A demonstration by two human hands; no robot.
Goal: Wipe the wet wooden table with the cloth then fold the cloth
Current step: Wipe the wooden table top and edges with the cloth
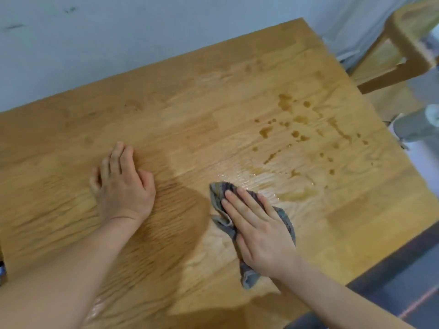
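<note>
The right hand lay flat, fingers extended, pressing the grey cloth against the wooden table; it clasped nothing. The cloth sat bunched beneath the palm, near the table's front edge. The left hand rested on the bare wood, fingers loosely curled, holding nothing, well apart from the cloth. Water droplets and a wet sheen lay beyond the cloth.
</note>
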